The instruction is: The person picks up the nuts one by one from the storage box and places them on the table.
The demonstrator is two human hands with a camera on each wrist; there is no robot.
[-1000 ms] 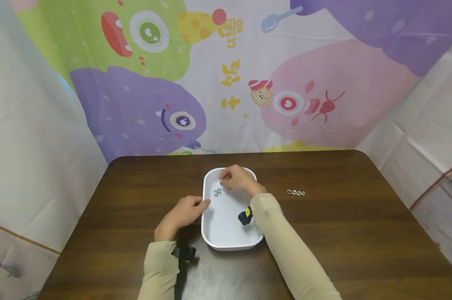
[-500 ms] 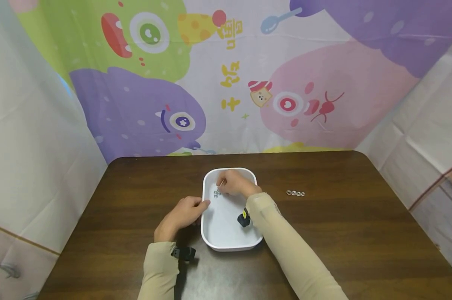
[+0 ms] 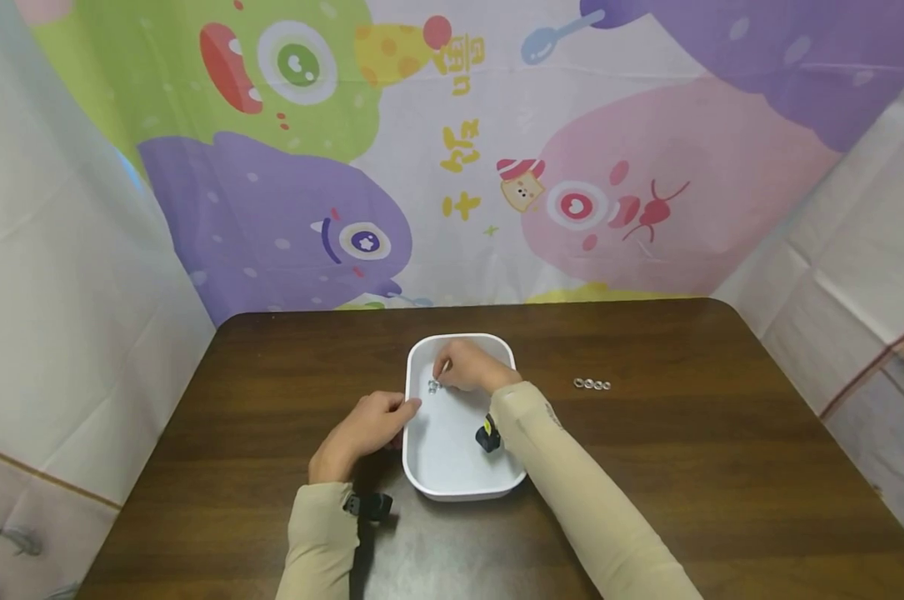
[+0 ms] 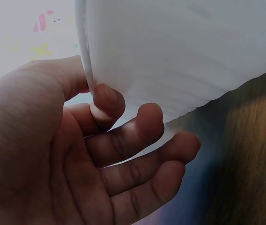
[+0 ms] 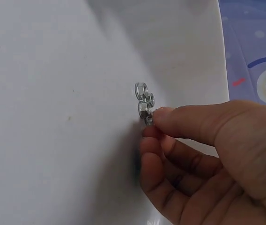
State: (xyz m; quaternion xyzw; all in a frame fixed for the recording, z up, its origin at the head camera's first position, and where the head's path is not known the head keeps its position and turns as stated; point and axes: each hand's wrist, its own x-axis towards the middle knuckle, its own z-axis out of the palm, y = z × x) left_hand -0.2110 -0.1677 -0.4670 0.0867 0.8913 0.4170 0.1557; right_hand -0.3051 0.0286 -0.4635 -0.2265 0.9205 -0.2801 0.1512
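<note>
Gripping is split two ways: the left hand (image 3: 367,422) has its thumb over the rim of the white tray (image 3: 452,454) and its forefinger against the outer wall, while the right hand (image 3: 472,367) has thumb and forefinger tips narrowed onto one nut (image 5: 149,121), mostly hidden from me. From my remote seat the biggest thing is the patterned backdrop (image 3: 462,258), and below it the brown table (image 3: 684,467) that carries everything. On that table the tray sits lengthwise before the person, placed, I judge, so both arms get to it easily. I read the left hand's hold at the side as steadying, since a tray like this could slide under a touch. Inside, the right hand reaches to the far half, by the left wall, its other fingers curled away, I suppose so only two tips meddle among the pieces. Well to the tray's right, a row of four metal rings (image 3: 593,384) lies side by side on the table, an order that makes counting simple. Beside the pinched nut, three more nuts (image 5: 144,110) bunch close together on the tray floor
</note>
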